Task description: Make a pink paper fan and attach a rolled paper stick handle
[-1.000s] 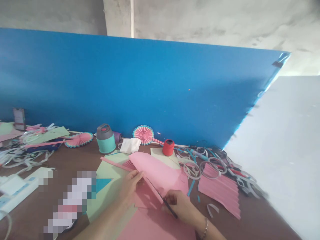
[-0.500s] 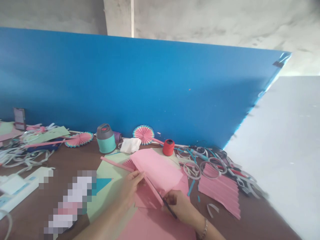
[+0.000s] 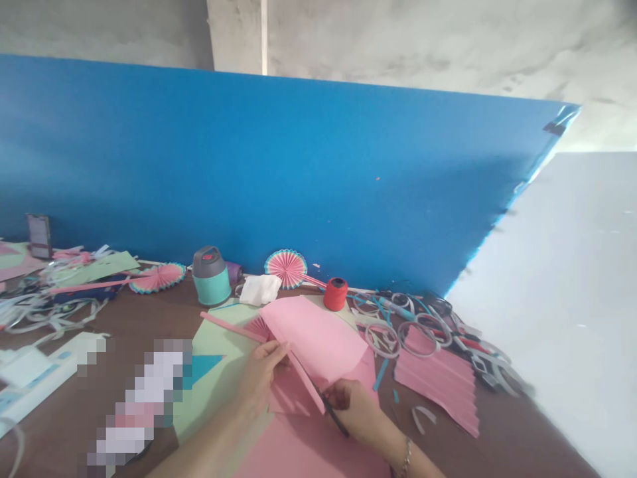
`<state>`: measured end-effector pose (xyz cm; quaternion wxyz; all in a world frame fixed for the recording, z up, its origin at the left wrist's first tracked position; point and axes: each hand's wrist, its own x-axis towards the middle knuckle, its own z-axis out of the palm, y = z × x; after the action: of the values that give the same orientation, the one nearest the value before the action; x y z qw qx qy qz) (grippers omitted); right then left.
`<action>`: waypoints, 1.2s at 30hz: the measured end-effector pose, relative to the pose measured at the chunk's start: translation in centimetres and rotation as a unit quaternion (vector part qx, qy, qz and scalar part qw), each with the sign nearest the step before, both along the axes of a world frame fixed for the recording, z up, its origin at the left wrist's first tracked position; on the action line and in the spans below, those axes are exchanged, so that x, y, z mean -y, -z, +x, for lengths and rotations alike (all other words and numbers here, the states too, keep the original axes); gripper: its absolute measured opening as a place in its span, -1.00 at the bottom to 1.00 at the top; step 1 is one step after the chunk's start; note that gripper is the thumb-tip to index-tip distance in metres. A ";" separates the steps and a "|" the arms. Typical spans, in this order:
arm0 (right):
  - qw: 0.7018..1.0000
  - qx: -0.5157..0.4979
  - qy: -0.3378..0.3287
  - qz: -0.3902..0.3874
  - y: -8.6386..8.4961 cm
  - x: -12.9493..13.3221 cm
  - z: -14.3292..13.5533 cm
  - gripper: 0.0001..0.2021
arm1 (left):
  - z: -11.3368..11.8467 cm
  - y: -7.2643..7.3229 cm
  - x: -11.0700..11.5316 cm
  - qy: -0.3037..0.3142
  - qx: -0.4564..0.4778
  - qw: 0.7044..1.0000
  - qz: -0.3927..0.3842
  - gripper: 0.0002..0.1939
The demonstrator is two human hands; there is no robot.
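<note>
My left hand [image 3: 266,365] is closed on a sheet of pink paper [image 3: 313,332], pinching its folded edge between thumb and fingers. A narrow pink strip [image 3: 309,384] runs along that fold toward my right hand [image 3: 351,408]. My right hand is closed around a slim black tool [image 3: 336,419], whose tip meets the lower end of the fold; its exact kind is unclear. Beside my left hand lies a pink stick [image 3: 229,325] joined to a partly covered pleated paper fan [image 3: 259,326]. More pink paper [image 3: 313,448] and pale green sheets [image 3: 213,388] lie underneath.
Behind the paper stand a red thread spool [image 3: 336,294], a teal container [image 3: 211,282] and a finished paper fan [image 3: 286,267]. Tape rolls [image 3: 382,340] and pleated pink paper [image 3: 438,375] lie right. A power strip [image 3: 54,368] is left; a blue panel [image 3: 298,172] closes the back.
The black tool has shifted slightly in my right hand, and less of it shows along the fold. The pink sheet's right corner has moved a little to the right. My left hand keeps its place.
</note>
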<state>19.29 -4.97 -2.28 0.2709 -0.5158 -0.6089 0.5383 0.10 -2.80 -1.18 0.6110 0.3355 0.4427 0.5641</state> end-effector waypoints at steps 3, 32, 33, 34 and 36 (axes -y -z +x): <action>1.000 -0.006 -0.017 0.008 0.2 0.0 0.0 -0.82 | 0.2 -0.3 0.2 -0.006 -0.012 1.000 0.002 -0.72; 1.000 0.022 -0.014 0.002 -1.1 0.4 -0.3 -0.81 | 0.4 -0.3 0.3 0.020 0.001 1.000 0.003 -0.72; 1.000 0.026 -0.009 0.002 -1.2 0.4 -0.3 -0.79 | 0.3 -0.5 0.3 0.015 0.003 1.000 0.001 -0.71; 1.000 0.027 -0.003 0.000 -1.3 0.4 -0.3 -0.77 | 0.3 -0.6 0.3 0.009 0.004 1.000 0.000 -0.70; 1.000 0.025 0.001 -0.003 -1.4 0.4 -0.3 -0.76 | 0.2 -0.7 0.2 -0.001 0.005 1.000 0.000 -0.70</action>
<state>19.00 -5.34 -0.88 0.2546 -0.5309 -0.6133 0.5264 0.27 -2.98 -0.44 0.6124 0.3325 0.4398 0.5665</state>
